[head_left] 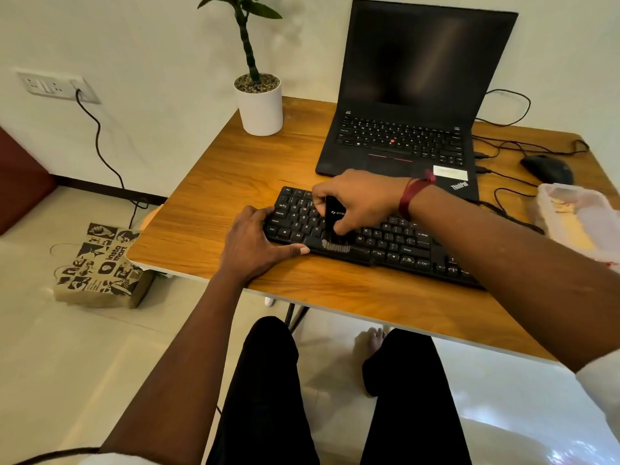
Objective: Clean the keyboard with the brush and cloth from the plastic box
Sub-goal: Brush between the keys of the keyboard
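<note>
Left hand (255, 239) pressed flat, fingers spread and grasping nothing, steadying the keyboard (369, 236) end on the tabletop (235, 182). Just right, right hand (355, 199) fingers clenched around black brush (335, 226), bristles on the keys. Well right of those fingers, clear plastic box (577, 216); contents pale, unclear.

plastic box (583, 216) cut off rightward
</note>
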